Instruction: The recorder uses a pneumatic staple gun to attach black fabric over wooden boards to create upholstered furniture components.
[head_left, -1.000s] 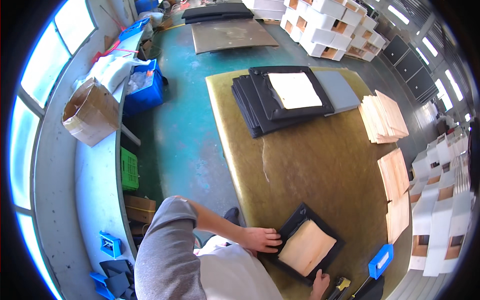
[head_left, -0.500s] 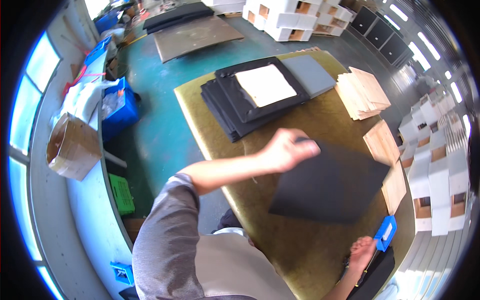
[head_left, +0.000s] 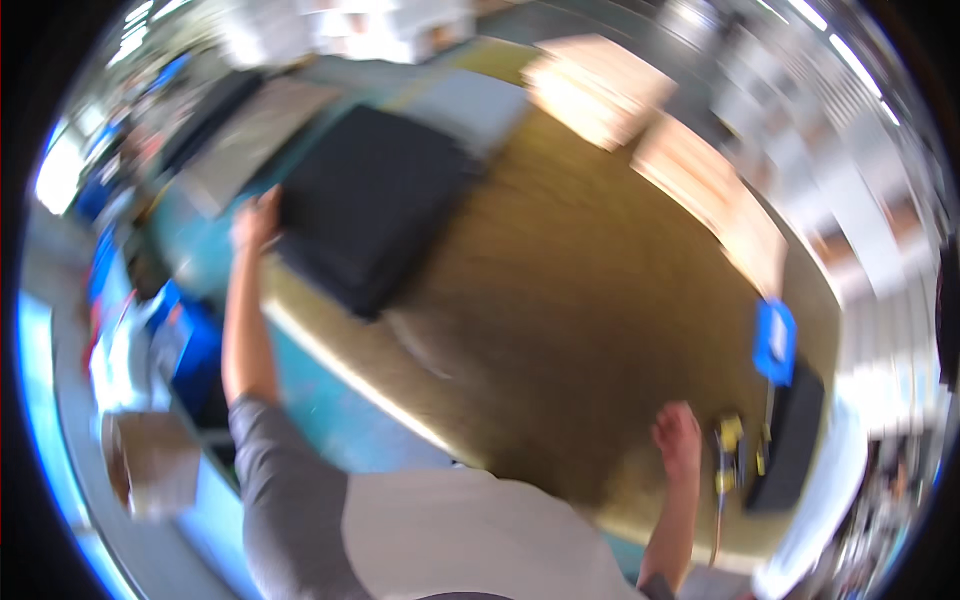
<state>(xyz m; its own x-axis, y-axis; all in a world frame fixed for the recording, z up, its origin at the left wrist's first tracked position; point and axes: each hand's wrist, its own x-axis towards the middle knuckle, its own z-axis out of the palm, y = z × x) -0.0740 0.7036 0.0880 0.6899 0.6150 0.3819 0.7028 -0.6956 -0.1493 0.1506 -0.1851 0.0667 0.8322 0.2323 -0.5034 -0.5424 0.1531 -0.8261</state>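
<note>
My left hand (head_left: 258, 222) is at the left edge of a black sheet (head_left: 375, 185), its fingers closed on that edge, though motion blurs them. The sheet lies on top of the black stack (head_left: 350, 290) at the table's far left, and no white sheet shows there. My right hand (head_left: 678, 432) hovers over the near right of the table with its fingers curled in and nothing visible in them. Beside it lie a yellow-and-black tool (head_left: 729, 435), its kind unclear, and a dark flat piece (head_left: 790, 440).
The olive-brown table (head_left: 560, 300) carries a grey sheet (head_left: 465, 105), a stack of pale wooden boards (head_left: 600, 85), more boards (head_left: 700, 180) along the right edge and a small blue bin (head_left: 775, 340). A cardboard box (head_left: 155, 462) stands on the left bench.
My left hand has carried the black sheet left and away from me onto the stack, covering the white sheet. My view has turned, and my right hand now shows left of the tools.
</note>
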